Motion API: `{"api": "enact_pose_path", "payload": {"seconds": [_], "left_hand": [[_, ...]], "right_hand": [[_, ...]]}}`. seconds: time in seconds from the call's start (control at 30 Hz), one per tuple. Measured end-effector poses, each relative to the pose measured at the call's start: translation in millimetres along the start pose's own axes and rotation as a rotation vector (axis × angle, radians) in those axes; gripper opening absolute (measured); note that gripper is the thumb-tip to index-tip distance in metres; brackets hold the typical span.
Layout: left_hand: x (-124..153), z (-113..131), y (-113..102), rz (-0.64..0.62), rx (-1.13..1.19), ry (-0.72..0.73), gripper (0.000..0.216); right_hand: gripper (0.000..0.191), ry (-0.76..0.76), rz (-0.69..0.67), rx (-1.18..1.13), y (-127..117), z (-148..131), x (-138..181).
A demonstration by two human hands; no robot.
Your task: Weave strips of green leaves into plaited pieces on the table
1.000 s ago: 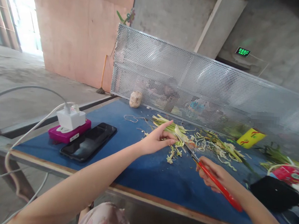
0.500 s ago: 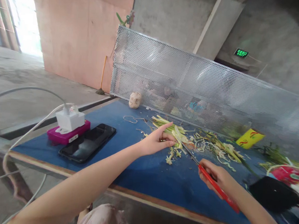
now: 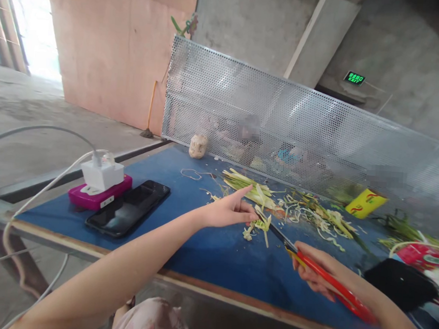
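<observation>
My left hand (image 3: 228,211) reaches over the blue table (image 3: 213,254), forefinger stretched out, thumb and other fingers pinching a pale green leaf strip (image 3: 261,218). My right hand (image 3: 315,272) grips red-handled scissors (image 3: 331,282), whose dark blades (image 3: 277,233) point up-left at that strip, close to my left fingertips. Small cut pieces (image 3: 250,232) lie just below the blades. A heap of green and yellow leaf strips and trimmings (image 3: 299,205) spreads behind both hands.
A black phone (image 3: 128,208), a pink box (image 3: 97,196) and a white charger (image 3: 102,174) with cables sit at the table's left. A perforated metal screen (image 3: 301,125) stands behind. At right lie a yellow packet (image 3: 365,202), a black object (image 3: 401,285) and a red packet (image 3: 425,256).
My right hand has pulled the scissors back toward me and to the right. My left hand has drawn slightly nearer with the strip. More cut bits lie under the blades.
</observation>
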State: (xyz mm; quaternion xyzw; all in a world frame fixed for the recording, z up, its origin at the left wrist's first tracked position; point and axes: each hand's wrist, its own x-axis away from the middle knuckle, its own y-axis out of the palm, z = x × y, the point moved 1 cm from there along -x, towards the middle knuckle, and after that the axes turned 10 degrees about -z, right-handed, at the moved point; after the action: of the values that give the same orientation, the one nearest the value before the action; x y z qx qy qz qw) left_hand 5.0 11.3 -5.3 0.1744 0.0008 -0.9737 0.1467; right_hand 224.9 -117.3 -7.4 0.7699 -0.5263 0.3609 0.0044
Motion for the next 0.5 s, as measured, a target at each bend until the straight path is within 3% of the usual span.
{"api": "enact_pose_path", "payload": {"seconds": [0.23,0.5], "left_hand": [[0,-3,1,0.008,0.004,0.029,0.09],[1,-4,0,0.011,-0.006,0.008,0.093]], "right_hand": [[0.032,-0.083,0.084,0.027,10,-2,0],[0.035,-0.052,0.086,0.065,11,-9,5]]}}
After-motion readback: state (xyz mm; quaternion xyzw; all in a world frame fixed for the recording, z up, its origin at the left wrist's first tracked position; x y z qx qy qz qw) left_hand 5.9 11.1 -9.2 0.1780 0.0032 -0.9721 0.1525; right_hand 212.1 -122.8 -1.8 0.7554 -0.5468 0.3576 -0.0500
